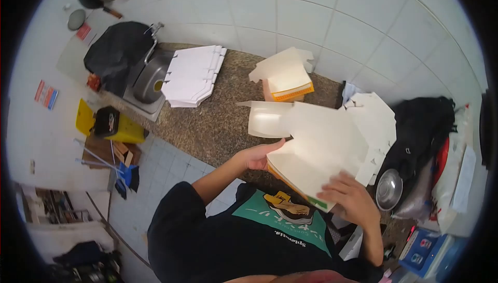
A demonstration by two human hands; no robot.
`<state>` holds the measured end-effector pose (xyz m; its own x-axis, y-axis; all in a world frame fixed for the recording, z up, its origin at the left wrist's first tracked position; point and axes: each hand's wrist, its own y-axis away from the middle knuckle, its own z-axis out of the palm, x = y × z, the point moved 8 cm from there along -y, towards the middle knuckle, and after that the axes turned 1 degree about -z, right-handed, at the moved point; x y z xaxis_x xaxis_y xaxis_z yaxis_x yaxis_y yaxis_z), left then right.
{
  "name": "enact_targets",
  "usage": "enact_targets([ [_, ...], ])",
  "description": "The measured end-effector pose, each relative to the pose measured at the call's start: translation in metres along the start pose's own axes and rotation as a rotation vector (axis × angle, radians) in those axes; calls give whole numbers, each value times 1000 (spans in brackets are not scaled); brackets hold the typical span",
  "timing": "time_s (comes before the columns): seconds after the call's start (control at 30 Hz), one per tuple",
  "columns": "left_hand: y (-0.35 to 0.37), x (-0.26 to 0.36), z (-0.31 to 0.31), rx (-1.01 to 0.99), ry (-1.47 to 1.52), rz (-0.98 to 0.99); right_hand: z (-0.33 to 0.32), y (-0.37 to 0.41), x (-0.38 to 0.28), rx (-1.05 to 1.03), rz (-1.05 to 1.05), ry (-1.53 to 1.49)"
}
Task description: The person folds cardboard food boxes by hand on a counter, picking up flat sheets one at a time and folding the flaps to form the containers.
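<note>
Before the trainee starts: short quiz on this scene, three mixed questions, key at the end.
1. Which hand looks blurred at the edge of the cream cardboard carton with an orange side?
2. Fill in: the stack of flat white cardboard pieces lies on the speckled brown ____.
3. True or false: the shiny round metal bowl sits in the steel sink.

Key:
1. The right hand.
2. Countertop.
3. False; it is beside the black cloth bundle.

Carton (321,145): cream inside, orange-and-green edge, partly folded
Broad panel: facing up, between left thumb (278,146) and blurred right fingers (340,183)
</note>
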<state>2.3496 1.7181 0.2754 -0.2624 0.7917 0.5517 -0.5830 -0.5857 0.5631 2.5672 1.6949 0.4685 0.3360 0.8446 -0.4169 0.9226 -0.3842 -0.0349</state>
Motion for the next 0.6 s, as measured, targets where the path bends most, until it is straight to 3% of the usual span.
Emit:
enact_targets([
  [0.07, 3, -6, -2, -37, -48, -87, 1, -5, -2, 56, 18, -65],
  [0.13, 5, 38, -3, 286, -1103, 173, -4, -11, 0, 170, 77, -170],
  [0.17, 31, 61, 38, 210, -903, 710, -1, -16, -2, 168, 72, -174],
  [0.23, 61, 77, 110, -242, -853, 935, 15, -20, 4, 106, 190, -318],
  [0.3, 51, 49, 115, -331, -724, 535, 19, -22, 10, 69, 192, -392],
  [0.33, 54, 50, 118, -495, -679, 788, 22, -22, 16, 29, 201, -474],
  [0.37, 45, 39, 108, -502, -687, 791, 21, -20, 22, 36, 202, -467],
  [0.43, 45, 25, 113, -681, -547, 501, 42, -16, 28, -239, 184, -426],
  [0.47, 40, 19, 110, -587, -432, 272, 42, -23, 26, -236, 192, -430],
  [0.5, 38, 21, 119, -595, -423, 257, 42, -36, 17, -255, 142, -251],
  [0.53, 25, 14, 121, -494, -693, 179, 43, -45, 10, -273, 95, -78],
  [0.57, 16, 6, 117, -393, -959, 97, 42, -47, 10, -276, 116, -100],
  [0.6, 14, -11, 116, -489, -932, -51, 31, -50, 13, -174, 139, -94],
])
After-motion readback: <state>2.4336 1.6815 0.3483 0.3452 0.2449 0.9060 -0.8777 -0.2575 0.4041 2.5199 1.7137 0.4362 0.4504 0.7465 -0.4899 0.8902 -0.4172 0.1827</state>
